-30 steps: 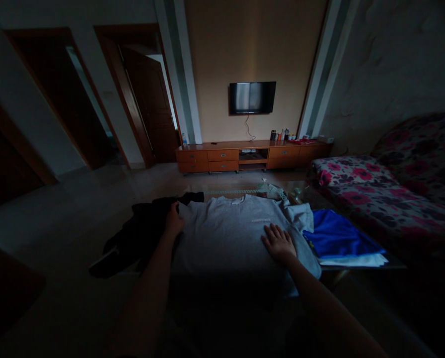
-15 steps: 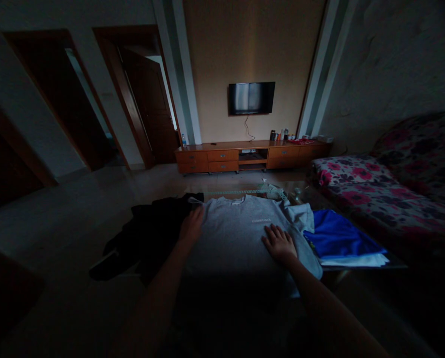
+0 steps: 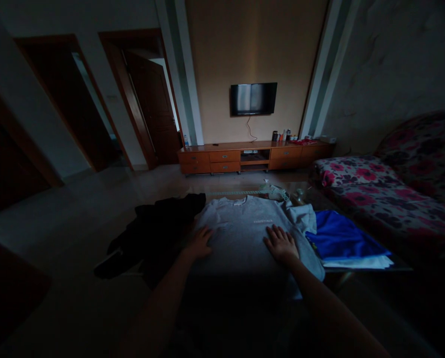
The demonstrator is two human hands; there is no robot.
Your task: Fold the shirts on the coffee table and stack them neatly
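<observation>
Head view: both hands lie flat, fingers spread, on the grey shirt (image 3: 241,233), left hand (image 3: 200,242) near its left edge, right hand (image 3: 281,243) toward its right, collar pointing away.

Hands (image 3: 241,243) apparently flat on shirt (image 3: 241,223).

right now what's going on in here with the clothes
A person has a grey T-shirt spread flat, front up, on a low table in a dim living room. Both hands lie flat on it: the left hand near its left edge, the right hand on its right side. A dark garment sits bunched beside the left hand, and a blue garment lies on white cloth to the right.
</observation>
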